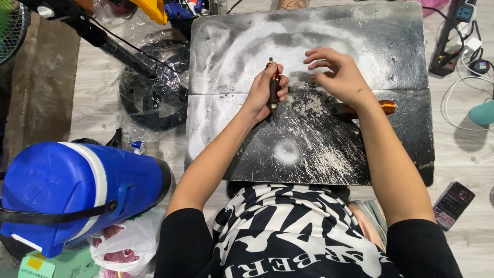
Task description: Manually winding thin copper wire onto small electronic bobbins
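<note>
Nearest to us, below the left forearm, a blue insulated jug (77, 193) lies on its side on the floor beside a white plastic bag (126, 242); below the right elbow rests a smartphone (453, 204). Ahead of both forearms sits the black work board (309, 149), scratched and dusted with white powder. Our left hand (265, 92) is closed around a slim engraving pen (273, 87), brown-bodied with brass bands, held nearly upright along the board with its tip just below the fist, touching or near the surface; we cannot tell which. Our right hand (337, 74) hovers just right of the left, fingers spread and curled, holding nothing. Under the right wrist lies a tool with a copper-wound handle (386, 106). Left of the left hand, a black ring wrapped in clear film (154, 87) rests on the floor. Beyond the right hand, cables and a power strip (455, 31) lie at the far edge.
</note>
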